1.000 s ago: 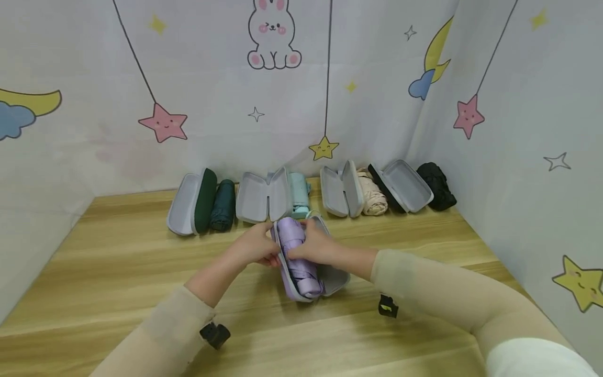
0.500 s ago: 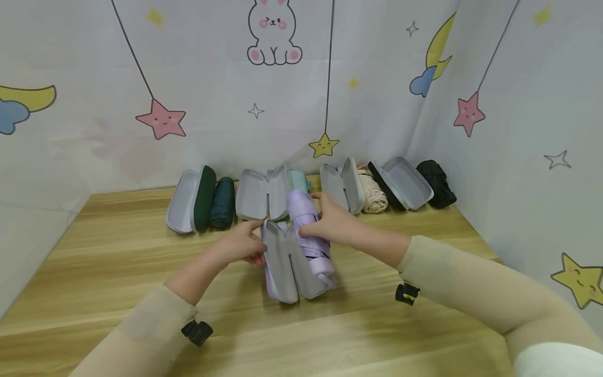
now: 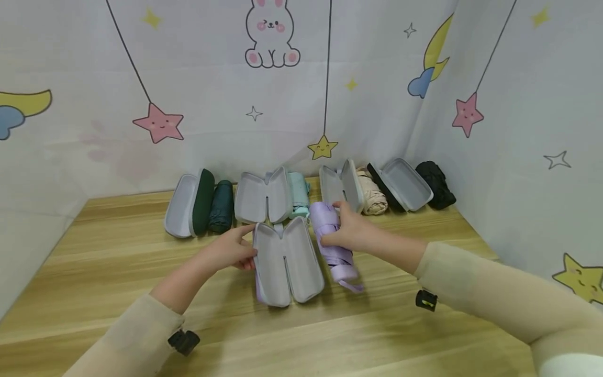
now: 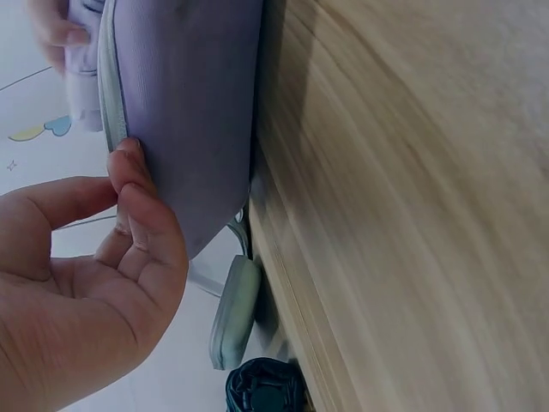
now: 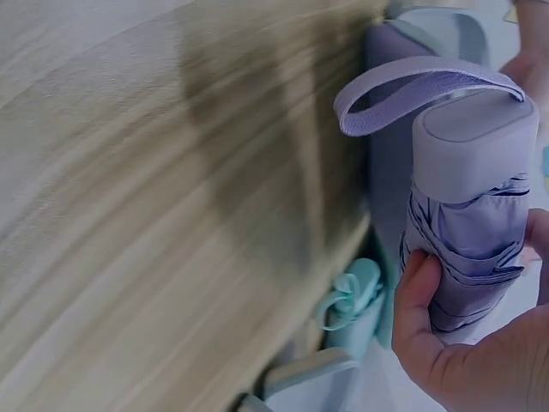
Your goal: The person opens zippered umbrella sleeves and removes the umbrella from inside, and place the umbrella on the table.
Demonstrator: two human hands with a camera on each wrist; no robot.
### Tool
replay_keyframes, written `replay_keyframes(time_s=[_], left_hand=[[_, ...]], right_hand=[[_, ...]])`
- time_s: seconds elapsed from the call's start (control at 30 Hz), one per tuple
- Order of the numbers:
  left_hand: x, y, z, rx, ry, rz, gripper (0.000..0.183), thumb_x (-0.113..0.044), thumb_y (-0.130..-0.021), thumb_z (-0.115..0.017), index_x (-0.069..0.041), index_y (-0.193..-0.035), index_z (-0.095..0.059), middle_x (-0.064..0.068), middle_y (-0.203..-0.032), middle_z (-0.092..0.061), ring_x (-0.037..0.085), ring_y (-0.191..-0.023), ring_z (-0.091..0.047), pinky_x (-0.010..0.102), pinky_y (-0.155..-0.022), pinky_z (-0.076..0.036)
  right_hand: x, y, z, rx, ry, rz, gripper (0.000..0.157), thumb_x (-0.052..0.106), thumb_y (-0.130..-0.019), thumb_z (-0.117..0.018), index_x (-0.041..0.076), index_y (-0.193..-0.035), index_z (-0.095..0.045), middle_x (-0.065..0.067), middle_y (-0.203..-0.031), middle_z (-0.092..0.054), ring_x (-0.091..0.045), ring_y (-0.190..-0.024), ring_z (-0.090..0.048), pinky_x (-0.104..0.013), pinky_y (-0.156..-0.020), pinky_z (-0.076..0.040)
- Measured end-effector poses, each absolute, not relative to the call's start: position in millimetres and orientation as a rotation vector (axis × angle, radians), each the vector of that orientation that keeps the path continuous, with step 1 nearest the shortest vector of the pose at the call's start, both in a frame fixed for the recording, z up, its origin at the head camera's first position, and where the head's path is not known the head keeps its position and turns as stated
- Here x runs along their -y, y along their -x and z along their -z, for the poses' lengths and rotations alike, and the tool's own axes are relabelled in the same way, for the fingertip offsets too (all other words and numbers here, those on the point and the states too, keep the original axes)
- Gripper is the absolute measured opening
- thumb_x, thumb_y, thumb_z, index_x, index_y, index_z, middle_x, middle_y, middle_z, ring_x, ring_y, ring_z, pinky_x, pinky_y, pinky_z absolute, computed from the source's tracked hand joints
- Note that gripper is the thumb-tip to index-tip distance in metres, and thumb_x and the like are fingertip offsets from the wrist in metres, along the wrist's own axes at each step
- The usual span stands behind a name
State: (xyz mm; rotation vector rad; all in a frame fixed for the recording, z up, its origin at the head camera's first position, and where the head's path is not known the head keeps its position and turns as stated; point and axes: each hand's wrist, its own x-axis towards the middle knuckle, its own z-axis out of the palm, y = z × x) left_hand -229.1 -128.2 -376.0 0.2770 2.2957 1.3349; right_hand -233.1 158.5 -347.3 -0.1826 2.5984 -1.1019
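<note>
My right hand (image 3: pixel 353 230) grips a folded lilac umbrella (image 3: pixel 336 256), just right of an open lilac hard case. In the right wrist view the umbrella's handle end (image 5: pixel 472 154) and wrist strap (image 5: pixel 386 99) hang free, with thumb and fingers around the wrapped cloth. The case (image 3: pixel 301 267) stands spread on the table, its pale grey inside bare. At its left edge my left hand (image 3: pixel 231 248) pinches the rim between thumb and fingers. The left wrist view shows that pinch beside the zip, on the case's lilac outer side (image 4: pixel 189 94).
Along the back of the wooden table (image 3: pixel 118 272) stand open cases with folded umbrellas beside them: dark green case (image 3: pixel 202 201) and umbrella (image 3: pixel 221 207), mint umbrella (image 3: pixel 299 193), beige umbrella (image 3: pixel 373 196), black umbrella (image 3: pixel 435 186). A patterned curtain (image 3: pixel 202 63) hangs behind.
The right hand has lifted the lilac umbrella out of the case and carried it right. The case has opened wider, and the left hand has shifted slightly left with its rim.
</note>
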Motion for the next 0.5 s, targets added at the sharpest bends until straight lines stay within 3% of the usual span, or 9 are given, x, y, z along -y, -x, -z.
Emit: replay_keyframes(time_s=[0.3, 0.5], left_hand=[[130.3, 226.8, 379.3, -2.268, -0.263, -1.369, 0.074, 0.002, -0.091, -0.051, 0.010, -0.151, -0.008, 0.008, -0.067, -0.063, 0.014, -0.053, -0.058, 0.035, -0.059, -0.054], [132.3, 227.3, 383.8, -2.286, -0.256, -1.368, 0.074, 0.001, -0.091, -0.052, 0.010, -0.151, -0.009, 0.008, -0.065, -0.063, 0.014, -0.052, -0.059, 0.036, -0.059, -0.055]], right_hand=[[-156.0, 245.5, 385.5, -2.719, 0.204, 0.896, 0.095, 0.027, -0.074, -0.077, -0.004, -0.146, -0.023, -0.025, -0.116, -0.057, -0.032, -0.100, -0.058, -0.043, -0.082, -0.050], [-149.2, 249.6, 399.1, -2.743, 0.206, 0.896, 0.094, 0.027, -0.072, -0.079, -0.003, -0.144, -0.027, -0.022, -0.109, -0.060, -0.030, -0.095, -0.060, -0.041, -0.079, -0.051]])
